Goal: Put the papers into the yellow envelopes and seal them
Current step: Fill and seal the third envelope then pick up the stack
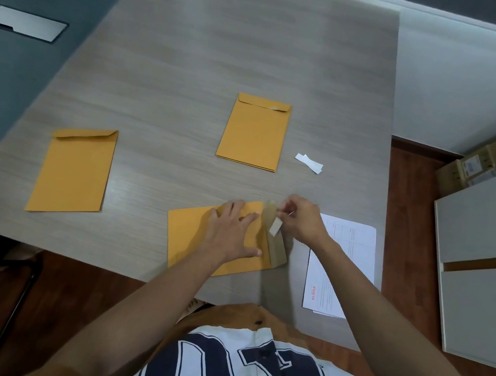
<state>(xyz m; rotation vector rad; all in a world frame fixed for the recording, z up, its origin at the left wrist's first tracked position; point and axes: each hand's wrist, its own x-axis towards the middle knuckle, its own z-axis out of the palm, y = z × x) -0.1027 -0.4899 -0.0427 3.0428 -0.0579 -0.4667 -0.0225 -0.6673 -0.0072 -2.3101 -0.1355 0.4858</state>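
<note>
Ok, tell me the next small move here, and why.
Probably pull the white strip fully off the flap. The right hand pinches it partly peeled, the flap stands open, and the left hand presses the envelope flat. Only then can the flap fold down and stick.

Three yellow envelopes show on the desk (193, 58): left envelope (72, 172), far envelope (253, 132) (perhaps a stack), near envelope (186, 233). Two loose white strips (308, 163) overlap, and a third strip (275, 225) hangs at a flap. At least two printed sheets (359, 234) lie stacked.
</note>
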